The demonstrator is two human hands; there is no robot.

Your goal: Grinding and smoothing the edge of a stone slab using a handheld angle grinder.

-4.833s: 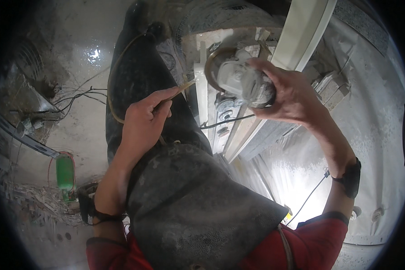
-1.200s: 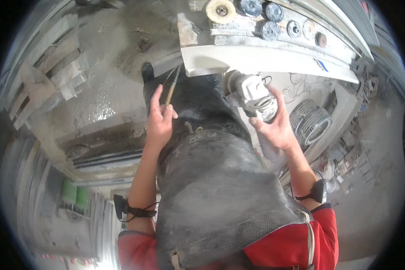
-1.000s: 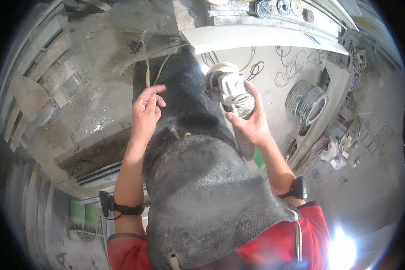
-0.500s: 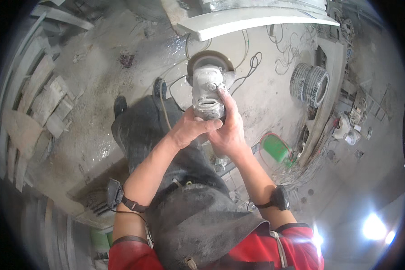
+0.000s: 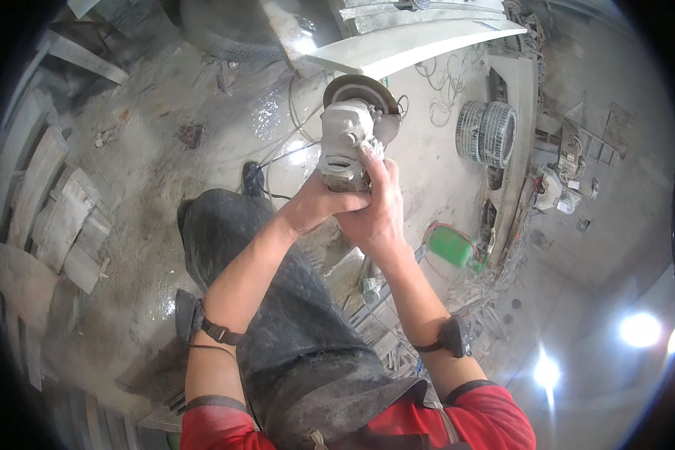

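Observation:
Between both my hands is a dusty angle grinder (image 5: pixel 346 131), its body pointing away from me. A round disc with its guard (image 5: pixel 364 91) sits at the far end, close to the edge of a white slab (image 5: pixel 427 46). My left hand (image 5: pixel 313 206) wraps the near end of the grinder from the left, closed. My right hand (image 5: pixel 377 201) grips it from the right, fingers closed and reaching up along the body. Whether the disc touches the slab or is spinning, I cannot tell.
Two stacked tyres (image 5: pixel 487 135) stand right of the slab. A green container (image 5: pixel 450 245) lies by my right forearm. Hoses and cables (image 5: pixel 296 112) run over the wet, dusty floor. Stone offcuts (image 5: pixel 71 217) lean at the left, and bright lamps (image 5: pixel 640 330) glare at lower right.
The view has shifted, so tyres and green container sit further left. The grinder's disc now appears nearer to the white slab's lower edge. Both hands keep their hold.

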